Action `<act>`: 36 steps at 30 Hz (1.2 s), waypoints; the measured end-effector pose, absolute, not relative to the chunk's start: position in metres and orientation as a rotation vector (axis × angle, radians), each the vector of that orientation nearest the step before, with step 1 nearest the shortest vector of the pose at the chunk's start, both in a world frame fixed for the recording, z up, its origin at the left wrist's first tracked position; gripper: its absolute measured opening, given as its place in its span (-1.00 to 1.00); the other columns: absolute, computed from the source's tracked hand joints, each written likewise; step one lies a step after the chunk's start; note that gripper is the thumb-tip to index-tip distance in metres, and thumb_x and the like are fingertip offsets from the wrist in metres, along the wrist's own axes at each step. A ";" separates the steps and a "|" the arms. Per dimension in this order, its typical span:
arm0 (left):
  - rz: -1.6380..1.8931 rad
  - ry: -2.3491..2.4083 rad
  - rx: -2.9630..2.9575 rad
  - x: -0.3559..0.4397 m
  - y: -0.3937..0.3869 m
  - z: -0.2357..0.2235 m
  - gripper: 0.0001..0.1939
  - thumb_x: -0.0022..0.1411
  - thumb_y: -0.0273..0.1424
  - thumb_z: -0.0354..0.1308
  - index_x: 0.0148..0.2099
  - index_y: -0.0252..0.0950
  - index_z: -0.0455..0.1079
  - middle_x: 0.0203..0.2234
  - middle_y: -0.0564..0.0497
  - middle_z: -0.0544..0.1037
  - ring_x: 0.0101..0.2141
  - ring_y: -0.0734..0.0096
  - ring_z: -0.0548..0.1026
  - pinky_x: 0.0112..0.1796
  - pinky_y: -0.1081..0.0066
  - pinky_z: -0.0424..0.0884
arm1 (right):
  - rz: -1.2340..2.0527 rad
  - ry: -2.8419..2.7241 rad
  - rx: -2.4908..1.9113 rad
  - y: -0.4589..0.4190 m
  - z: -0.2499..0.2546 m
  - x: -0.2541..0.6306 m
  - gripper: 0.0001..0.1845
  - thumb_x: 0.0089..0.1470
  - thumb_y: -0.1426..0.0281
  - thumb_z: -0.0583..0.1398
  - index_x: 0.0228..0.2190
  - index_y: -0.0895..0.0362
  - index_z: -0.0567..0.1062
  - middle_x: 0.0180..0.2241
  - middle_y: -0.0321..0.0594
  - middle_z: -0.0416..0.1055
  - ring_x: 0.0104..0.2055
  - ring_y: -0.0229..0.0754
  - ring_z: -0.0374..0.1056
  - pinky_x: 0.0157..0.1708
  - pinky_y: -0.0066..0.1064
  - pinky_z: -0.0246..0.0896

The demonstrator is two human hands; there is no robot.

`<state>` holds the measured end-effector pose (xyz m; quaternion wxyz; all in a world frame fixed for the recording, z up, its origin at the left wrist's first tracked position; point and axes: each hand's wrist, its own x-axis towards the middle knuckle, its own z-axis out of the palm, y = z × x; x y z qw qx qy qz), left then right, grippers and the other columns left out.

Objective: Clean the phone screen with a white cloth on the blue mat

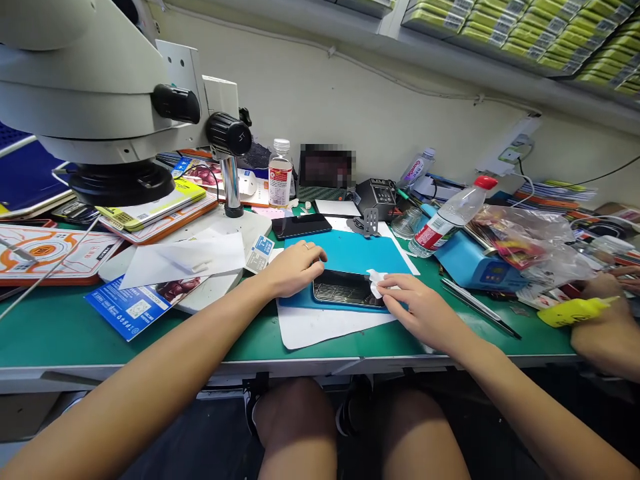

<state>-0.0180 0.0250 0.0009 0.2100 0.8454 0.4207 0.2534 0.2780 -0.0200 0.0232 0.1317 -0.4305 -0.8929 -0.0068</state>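
Observation:
A phone [345,291] with a dark, glossy screen lies on the blue mat [370,250], directly ahead of me. Between the fingertips of my right hand [417,307] is a crumpled white tissue [376,283], at the phone's right end. My left hand [296,268] is at the phone's upper left corner, fingers loosely bent and holding nothing; whether it touches the phone I cannot tell. Behind it lies a second black phone [302,227], screen up. A white sheet [320,328] sticks out under the mat's front edge.
A microscope [120,133] looms at left over papers and boxes. Tweezers [480,308] lie at right, near a tilted bottle [453,217]. Another person's hand [603,327] is by a yellow squeeze bottle [573,311]. A clear bottle [280,175] stands at the back.

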 end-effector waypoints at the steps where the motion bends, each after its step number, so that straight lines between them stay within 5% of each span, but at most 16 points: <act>1: 0.701 1.165 2.356 -0.018 0.025 0.001 -0.64 0.36 -0.32 -0.17 -0.04 -0.27 0.43 -0.12 -0.10 0.52 -0.06 0.11 0.41 -0.02 0.14 0.35 | -0.013 -2.600 -1.253 -0.017 0.024 0.276 -0.62 0.30 0.34 0.01 -0.26 0.07 0.64 -0.09 -0.06 0.55 0.00 0.05 0.44 0.00 -0.06 0.40; 36: 0.652 1.147 2.463 -0.020 0.026 0.001 -0.69 0.31 -0.37 -0.14 -0.11 -0.27 0.42 -0.17 -0.11 0.54 -0.09 0.12 0.42 -0.04 0.14 0.34 | 0.037 -2.676 -1.215 0.008 0.026 0.262 -0.59 0.31 0.30 -0.01 -0.19 0.05 0.63 -0.07 -0.05 0.52 0.13 0.09 0.36 0.10 -0.03 0.33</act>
